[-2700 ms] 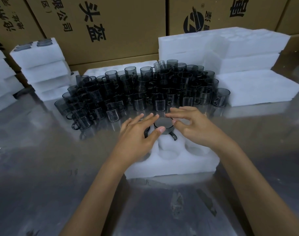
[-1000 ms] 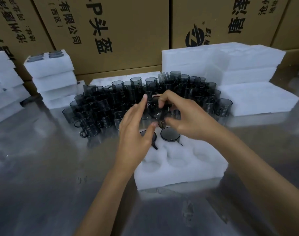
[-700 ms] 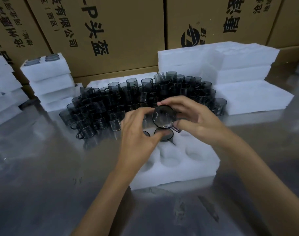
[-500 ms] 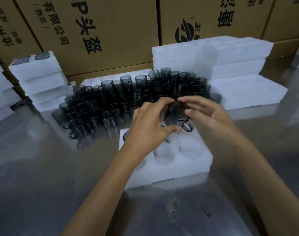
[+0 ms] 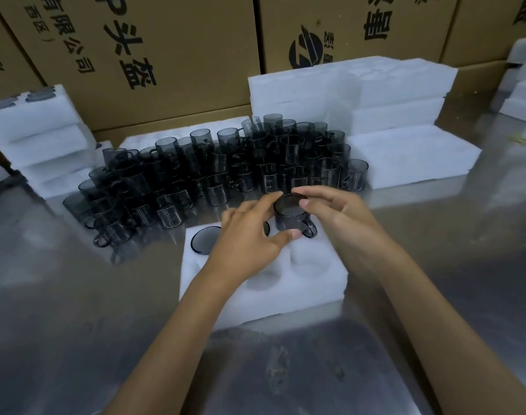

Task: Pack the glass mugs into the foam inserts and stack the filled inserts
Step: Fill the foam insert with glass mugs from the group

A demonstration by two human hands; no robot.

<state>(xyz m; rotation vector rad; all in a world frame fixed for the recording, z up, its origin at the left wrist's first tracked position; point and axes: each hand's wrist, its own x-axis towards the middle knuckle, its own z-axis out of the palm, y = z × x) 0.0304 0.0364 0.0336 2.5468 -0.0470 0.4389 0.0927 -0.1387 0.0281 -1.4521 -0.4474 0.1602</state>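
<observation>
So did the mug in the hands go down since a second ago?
Yes. The held mug was above the foam insert; now it has come down into its far right pocket.

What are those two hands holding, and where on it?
A dark glass mug, gripped by both hands: the left hand and right hand pinch its rim and side above the foam insert.

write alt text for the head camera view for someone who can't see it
Both hands, left hand and right hand, hold a smoky dark glass mug over a pocket of a white foam insert on a shiny metal table. Behind stand many more dark glass mugs, white foam stacks and brown cardboard boxes.
</observation>
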